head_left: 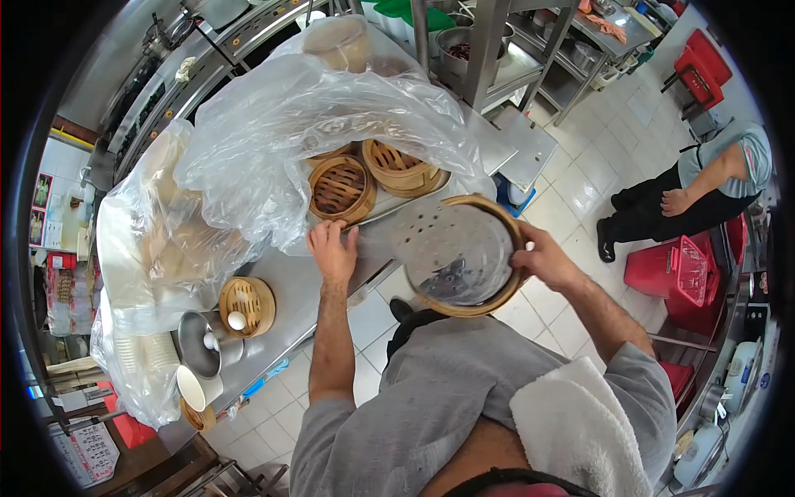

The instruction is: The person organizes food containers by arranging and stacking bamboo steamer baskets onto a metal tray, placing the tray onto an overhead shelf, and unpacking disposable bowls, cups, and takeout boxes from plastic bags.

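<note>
My right hand [542, 258] grips the rim of a round bamboo steamer [465, 311], held tilted in front of my body. A translucent sheet with small holes [451, 244] lies across it. My left hand [333, 250] is at the near edge of the metal tray, its fingers apart, next to a bamboo steamer basket [341, 189]. Another steamer basket [402, 170] sits beside that one on the tray, partly under clear plastic [273, 124]. Further left on the counter stands a small steamer [248, 306] with a white round item [237, 320] on its slats.
A metal bowl [199, 344] and a white bowl [199, 388] stand on the counter at lower left, beside plastic-wrapped stacks. A metal rack [484, 58] rises at the counter's far end. At right, a person [712, 178] is near a red bin [671, 277].
</note>
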Demonstrator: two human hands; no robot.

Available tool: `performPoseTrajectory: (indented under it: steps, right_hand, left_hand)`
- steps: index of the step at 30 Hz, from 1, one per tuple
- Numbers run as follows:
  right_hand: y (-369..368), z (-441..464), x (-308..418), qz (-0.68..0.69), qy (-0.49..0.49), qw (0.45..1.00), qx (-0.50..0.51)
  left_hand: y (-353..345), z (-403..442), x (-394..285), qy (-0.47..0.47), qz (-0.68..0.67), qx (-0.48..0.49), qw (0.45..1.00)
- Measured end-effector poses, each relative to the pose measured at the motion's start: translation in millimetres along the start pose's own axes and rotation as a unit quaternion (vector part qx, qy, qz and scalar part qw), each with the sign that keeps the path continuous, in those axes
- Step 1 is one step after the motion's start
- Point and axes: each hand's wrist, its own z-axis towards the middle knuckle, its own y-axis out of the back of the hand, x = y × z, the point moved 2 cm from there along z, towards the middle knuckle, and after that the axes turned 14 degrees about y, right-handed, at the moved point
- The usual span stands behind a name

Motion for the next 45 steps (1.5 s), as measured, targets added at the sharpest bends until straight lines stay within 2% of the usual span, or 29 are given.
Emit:
performPoseTrajectory:
  steps: [2,5,9,12,18,23,32,35,36,38,39,41,43,45]
  right_hand:
    - [23.4,-9.6,4.9,0.003,-0.009,0.999,-0.035]
    - [53.9,-20.3,8.5,0.012,-0.016,0.996,-0.084]
    - [89.2,-19.3,0.4,0.028,-0.009,0.991,-0.131]
    - [107.4,-6.4,-6.9,0.045,0.009,0.985,-0.164]
    - [139.5,46.2,-43.8,0.084,0.029,0.969,-0.230]
    - [154.2,100.7,-73.2,0.089,0.041,0.966,-0.241]
    - [137.3,188.3,-82.8,0.098,0.045,0.971,-0.215]
    - [138.5,210.7,-78.4,0.090,0.033,0.979,-0.179]
    - [138.3,217.7,-79.9,0.094,0.034,0.979,-0.179]
    - [137.1,230.1,-80.6,0.064,0.022,0.986,-0.152]
    - [135.1,233.5,-78.3,0.052,0.021,0.987,-0.151]
    - [130.2,237.7,-73.2,0.049,0.024,0.987,-0.151]
    - [129.4,241.4,-71.6,0.029,0.028,0.989,-0.139]
    - [124.3,236.9,-63.1,0.020,0.040,0.988,-0.148]
  left_hand:
    - [-8.4,3.5,10.4,0.007,0.041,0.024,0.999]
    - [-5.6,0.2,14.8,0.007,0.043,-0.012,0.999]
    - [-9.9,1.4,32.7,0.006,0.081,-0.003,0.997]
    - [-15.9,7.6,45.4,-0.008,0.086,0.021,0.996]
    - [-7.9,-2.5,28.5,-0.022,0.078,0.019,0.997]
    - [9.8,-31.6,19.3,-0.010,0.086,0.020,0.996]
    - [35.7,-72.3,16.2,0.025,0.126,0.016,0.992]
    - [38.2,-74.1,14.8,0.104,0.128,0.040,0.985]
    - [40.8,-72.2,10.3,0.102,0.131,0.040,0.985]
    - [50.3,-65.6,-14.3,0.089,0.120,0.068,0.986]
    - [56.2,-57.7,-36.5,0.086,0.065,0.075,0.991]
    - [63.7,-34.3,-107.4,0.173,-0.101,0.192,0.961]
    - [62.4,-6.8,-181.5,0.046,-0.225,0.207,0.951]
    - [46.1,31.6,-234.1,-0.104,-0.243,0.184,0.947]
